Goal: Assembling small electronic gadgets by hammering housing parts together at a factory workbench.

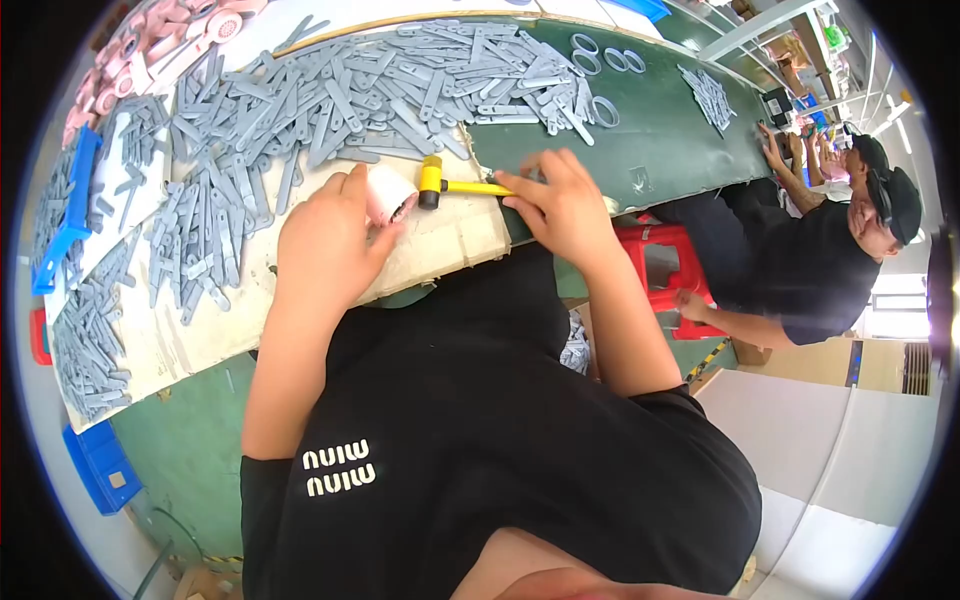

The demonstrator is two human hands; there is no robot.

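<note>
My left hand [325, 230] is closed around a pale pink hollow part [390, 195], which rests near the front edge of the worktable. Dark bits show at the part's open end. Right beside it is a small mallet [430, 183] with a yellow and black head and a yellow handle. The end of that handle lies between the thumb and fingers of my right hand [568, 205], which is slightly blurred. Flat grey strip pieces [340, 100] are heaped beyond both hands and to the left.
Grey rings [605, 110] and a small bunch of grey strips [707, 98] lie on the green mat. Pink moulded parts [150, 50] are piled far left, past a blue tray [75, 210]. At right, a person in black [780, 260] sits by a red stool [665, 265].
</note>
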